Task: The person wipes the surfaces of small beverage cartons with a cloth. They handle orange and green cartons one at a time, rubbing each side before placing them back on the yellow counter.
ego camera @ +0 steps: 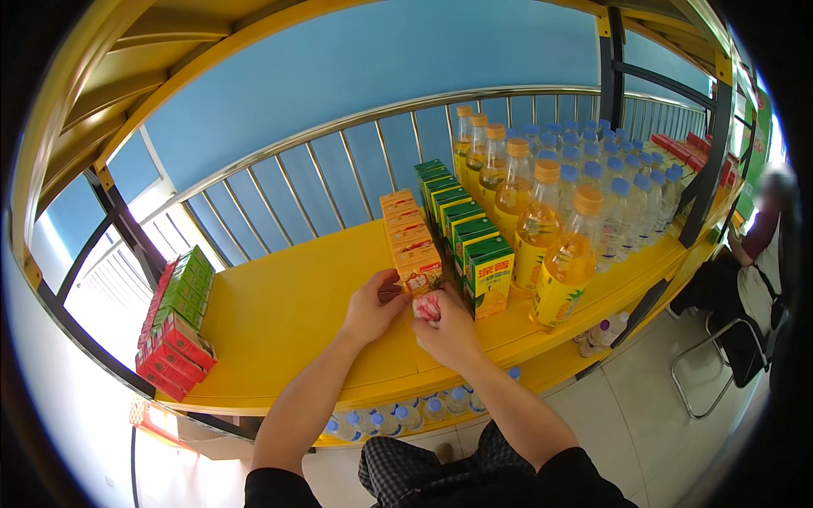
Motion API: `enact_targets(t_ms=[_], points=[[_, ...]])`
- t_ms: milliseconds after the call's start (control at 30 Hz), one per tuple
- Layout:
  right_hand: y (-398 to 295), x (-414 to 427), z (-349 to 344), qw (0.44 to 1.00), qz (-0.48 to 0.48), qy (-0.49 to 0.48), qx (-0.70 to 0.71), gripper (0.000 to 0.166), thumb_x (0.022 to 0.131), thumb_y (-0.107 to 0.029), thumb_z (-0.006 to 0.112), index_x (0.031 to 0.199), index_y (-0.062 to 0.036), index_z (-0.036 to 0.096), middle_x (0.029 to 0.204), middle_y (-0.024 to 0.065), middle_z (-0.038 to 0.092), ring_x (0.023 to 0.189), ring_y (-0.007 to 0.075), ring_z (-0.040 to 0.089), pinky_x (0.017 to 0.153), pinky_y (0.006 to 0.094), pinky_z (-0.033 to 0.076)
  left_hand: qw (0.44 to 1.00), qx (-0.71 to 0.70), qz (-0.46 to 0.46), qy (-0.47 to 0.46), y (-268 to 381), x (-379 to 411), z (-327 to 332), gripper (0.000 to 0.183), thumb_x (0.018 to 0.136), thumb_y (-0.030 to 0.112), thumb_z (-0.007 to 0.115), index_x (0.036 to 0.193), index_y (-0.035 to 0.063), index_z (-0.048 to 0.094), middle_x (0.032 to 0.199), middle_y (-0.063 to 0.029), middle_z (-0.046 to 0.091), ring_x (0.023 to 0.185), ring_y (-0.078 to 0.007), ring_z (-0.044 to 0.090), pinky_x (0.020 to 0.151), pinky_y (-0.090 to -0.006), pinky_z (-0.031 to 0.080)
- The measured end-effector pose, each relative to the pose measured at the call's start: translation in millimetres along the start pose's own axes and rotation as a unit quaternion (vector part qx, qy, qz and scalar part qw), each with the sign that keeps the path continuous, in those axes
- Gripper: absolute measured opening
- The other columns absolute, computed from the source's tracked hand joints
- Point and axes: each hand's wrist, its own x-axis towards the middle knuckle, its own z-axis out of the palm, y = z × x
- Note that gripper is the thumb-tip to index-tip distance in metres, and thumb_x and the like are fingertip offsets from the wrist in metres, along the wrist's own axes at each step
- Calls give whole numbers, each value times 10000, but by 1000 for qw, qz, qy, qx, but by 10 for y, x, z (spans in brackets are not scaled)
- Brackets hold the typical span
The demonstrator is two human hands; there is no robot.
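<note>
A row of small orange drink cartons (411, 244) runs back across the yellow metal shelf (289, 305). At the left side of the front carton is my left hand (376, 308), its fingers bent close to the carton's lower edge. My right hand (450, 327) is closed on a crumpled pink-and-white cloth or wrapper (427, 309) just in front of that carton; its fingertips are partly hidden. Green and yellow drink cartons (488, 273) form a row to the right. Beside them stand bottles of yellow drink with orange caps (563, 279).
Clear bottles with blue caps (619, 213) fill the shelf's right part. Red and green cartons (184, 305) are stacked at the left end. A metal railing (317, 181) runs behind. More bottles (406, 416) lie below. A person (756, 254) sits at the far right.
</note>
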Motion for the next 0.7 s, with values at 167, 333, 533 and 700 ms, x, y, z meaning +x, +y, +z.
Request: enact_targets(t_ms=[167,333,533,700], points=[[56,5,22,1000,-2,6,-14,340,770,-162,639,1064,-15,556,1250,355,467,1153,482,481,935,457,445,1000,-4,12,-7,61,-15,23,443,850,111,690,1244,-14,530,1042,-122,660,932,-182,653,844,-304,527],[56,-6,24,1000,-8,12,-22,345,774,-175,639,1069,-15,555,1278,366,448,1215,483,438,961,458,432,1000,17,9,1,133,-35,29,424,848,116,691,1226,-9,547,1006,-117,663,892,-178,655,818,-303,529],[63,0,20,1000,-6,9,-27,358,776,-186,640,1079,-18,550,1286,376,438,1233,491,418,982,468,414,999,51,-5,0,209,-38,22,416,849,56,677,1234,-19,536,1016,-104,667,908,-152,651,826,-284,521],[61,-13,31,999,-19,21,-44,367,776,-194,640,1086,-20,548,1288,386,431,1240,497,409,987,476,407,998,59,0,10,171,-35,18,433,844,57,683,1243,-19,530,992,-101,673,895,-153,656,812,-280,525]])
